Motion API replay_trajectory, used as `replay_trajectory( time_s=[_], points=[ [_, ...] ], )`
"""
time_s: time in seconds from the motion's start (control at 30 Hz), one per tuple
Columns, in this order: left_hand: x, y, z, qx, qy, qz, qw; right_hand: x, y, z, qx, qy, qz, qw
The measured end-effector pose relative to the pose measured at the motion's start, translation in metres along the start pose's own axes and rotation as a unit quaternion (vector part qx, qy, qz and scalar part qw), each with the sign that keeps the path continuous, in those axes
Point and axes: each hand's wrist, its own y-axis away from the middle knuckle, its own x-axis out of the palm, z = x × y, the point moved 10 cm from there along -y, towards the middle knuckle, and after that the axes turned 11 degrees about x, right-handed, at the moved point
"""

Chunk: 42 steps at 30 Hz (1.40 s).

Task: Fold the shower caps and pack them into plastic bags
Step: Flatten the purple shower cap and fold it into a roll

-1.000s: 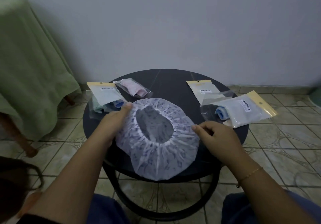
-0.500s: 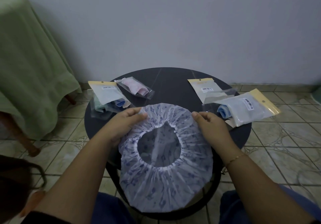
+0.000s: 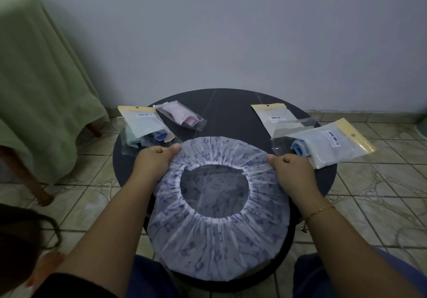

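So a second ago the shower cap was lying mostly flat on the round table, left hand at its far-left rim and right hand way down at the right edge. Now both hands have moved up to the far rim, fists pinching it on either side, and the cap's been pulled toward the person so its near half hangs off the table's front edge. The elastic opening also looks wider and rounder now.

Both hands, left and right, pinch the spread shower cap over the table.
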Motion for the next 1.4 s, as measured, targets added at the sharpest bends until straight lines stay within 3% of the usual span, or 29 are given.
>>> replay_trajectory(
  time_s=[0.37,0.53,0.67,0.77,0.93,1.17,1.3,1.4],
  points=[
    [0.005,-0.006,0.006,-0.05,0.046,0.055,0.996,-0.018,-0.005,-0.008,0.024,-0.048,-0.029,0.998],
    [0.008,0.003,0.011,-0.082,0.008,0.12,0.989,-0.001,0.0,-0.007,0.022,-0.048,0.064,0.997],
    [0.006,-0.001,0.01,-0.047,-0.037,0.124,0.991,-0.003,0.006,-0.001,-0.006,0.088,0.036,0.995],
    [0.014,0.002,0.003,-0.002,-0.072,0.144,0.987,-0.009,0.01,0.006,-0.035,0.126,0.002,0.991],
    [0.033,0.013,-0.017,0.088,-0.132,0.19,0.969,0.005,0.014,0.015,-0.061,0.08,0.06,0.993],
    [0.058,0.027,-0.039,0.176,-0.127,0.212,0.953,0.031,0.007,0.034,-0.046,0.027,0.159,0.986],
    [0.066,0.028,-0.041,0.187,-0.112,0.215,0.952,0.036,0.003,0.032,-0.039,-0.013,0.171,0.984],
    [0.052,0.019,-0.04,0.16,-0.11,0.158,0.968,0.03,-0.002,0.029,-0.031,-0.049,0.143,0.988]
  ],
)
